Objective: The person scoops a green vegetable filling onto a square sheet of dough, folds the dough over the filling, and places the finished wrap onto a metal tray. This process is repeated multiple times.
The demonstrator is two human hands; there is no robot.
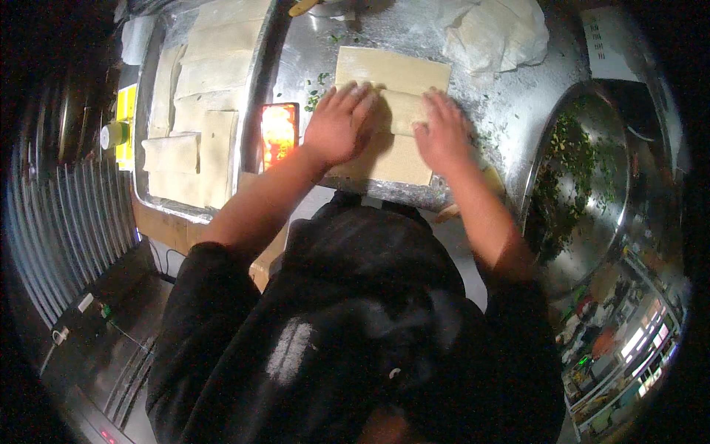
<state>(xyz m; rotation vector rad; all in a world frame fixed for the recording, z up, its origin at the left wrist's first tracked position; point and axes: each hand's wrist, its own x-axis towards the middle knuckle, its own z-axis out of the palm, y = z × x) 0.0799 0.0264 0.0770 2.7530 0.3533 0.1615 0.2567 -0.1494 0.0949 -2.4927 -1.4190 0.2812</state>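
A pale rectangular dough sheet (388, 68) lies on the floured metal worktop in front of me. Across its middle runs a rolled or folded band of dough (399, 111). My left hand (340, 127) rests over the left end of that band, its fingers stretched out and pointing away from me. At the right end, my right hand (444, 135) touches the dough with fingers extended and slightly spread. Neither hand grips anything visible. What lies under my left palm is hidden.
Left stands a metal tray (259, 55) of stacked dough sheets, with a phone (279, 137) showing a bright screen beside it. Crumpled white cloth or plastic (494, 33) lies far right. A large metal bowl (617, 214) on the right holds chopped greens (573, 174). Green bits dot the worktop.
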